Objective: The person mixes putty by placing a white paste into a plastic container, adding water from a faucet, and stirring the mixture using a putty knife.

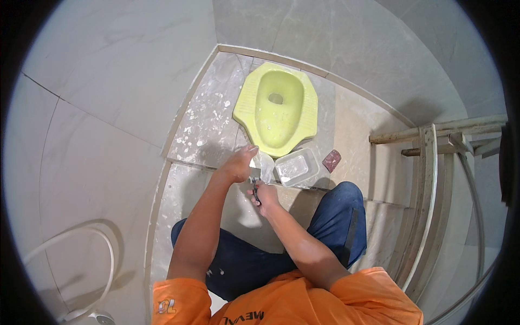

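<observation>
My right hand (264,197) is closed round the dark handle of a putty knife (254,173), whose metal blade points away from me toward my left hand. My left hand (237,164) is curled at the edge of a whitish translucent thing (265,164), perhaps a bag or bowl; its fingers are partly hidden. Just right of that, a clear plastic tub (297,167) with white residue sits on the step. Beyond both hands lies a yellow-green squat toilet pan (279,108), its near end close to the tub.
A dark red block (331,161) lies right of the tub. White splatters mark the grey tiles (208,116) left of the pan. A wooden frame (428,200) leans at the right wall. A white hose (111,246) hangs at the lower left. My bent knees flank my arms.
</observation>
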Demonstrator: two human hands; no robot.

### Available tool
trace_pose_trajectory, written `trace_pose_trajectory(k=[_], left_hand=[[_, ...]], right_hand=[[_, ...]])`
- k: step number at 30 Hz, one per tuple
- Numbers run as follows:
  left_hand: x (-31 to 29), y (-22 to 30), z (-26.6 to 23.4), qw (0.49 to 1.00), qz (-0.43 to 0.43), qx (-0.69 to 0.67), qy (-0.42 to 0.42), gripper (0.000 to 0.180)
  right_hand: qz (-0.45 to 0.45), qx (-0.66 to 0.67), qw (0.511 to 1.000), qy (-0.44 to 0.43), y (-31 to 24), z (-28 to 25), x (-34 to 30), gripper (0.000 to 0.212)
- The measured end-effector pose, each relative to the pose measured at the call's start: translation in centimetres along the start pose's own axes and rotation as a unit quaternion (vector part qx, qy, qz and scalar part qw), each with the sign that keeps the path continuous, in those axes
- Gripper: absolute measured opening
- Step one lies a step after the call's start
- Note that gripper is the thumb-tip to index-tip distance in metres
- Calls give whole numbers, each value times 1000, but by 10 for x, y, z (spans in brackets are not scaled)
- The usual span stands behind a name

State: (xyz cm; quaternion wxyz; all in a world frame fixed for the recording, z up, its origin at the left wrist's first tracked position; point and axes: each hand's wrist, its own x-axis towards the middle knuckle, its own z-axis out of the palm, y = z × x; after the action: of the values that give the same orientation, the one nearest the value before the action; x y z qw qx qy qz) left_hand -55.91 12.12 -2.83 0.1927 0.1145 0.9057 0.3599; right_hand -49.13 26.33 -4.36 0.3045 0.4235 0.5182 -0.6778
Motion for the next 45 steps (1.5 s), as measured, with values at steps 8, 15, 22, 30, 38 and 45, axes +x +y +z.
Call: trace_pose_trajectory(k=[8,15,22,30,38,45], left_hand=[[-14,7,-16,996,5,-29,-85,64],[-22,-1,-23,985,-37,-81,-147,58],[-26,-12,-15,986,-58,-57,-142,61],[-36,-13,-19,997,-58,21,-55,67],[-36,0,-23,996,-75,47,-16,67],[-31,10,-25,997,-72,16,-21,65]], right_hand=[[-44,14,998,50,24,23,47,26],[-196,-104,966,134,75,25,65,36],[-349,-224,897,153,97,5,85,35],[-318,-165,931,70,79,15,85,38],[-216,-38,975,-27,63,3,78,33],[-172,-68,978,-93,58,-31,39,25]])
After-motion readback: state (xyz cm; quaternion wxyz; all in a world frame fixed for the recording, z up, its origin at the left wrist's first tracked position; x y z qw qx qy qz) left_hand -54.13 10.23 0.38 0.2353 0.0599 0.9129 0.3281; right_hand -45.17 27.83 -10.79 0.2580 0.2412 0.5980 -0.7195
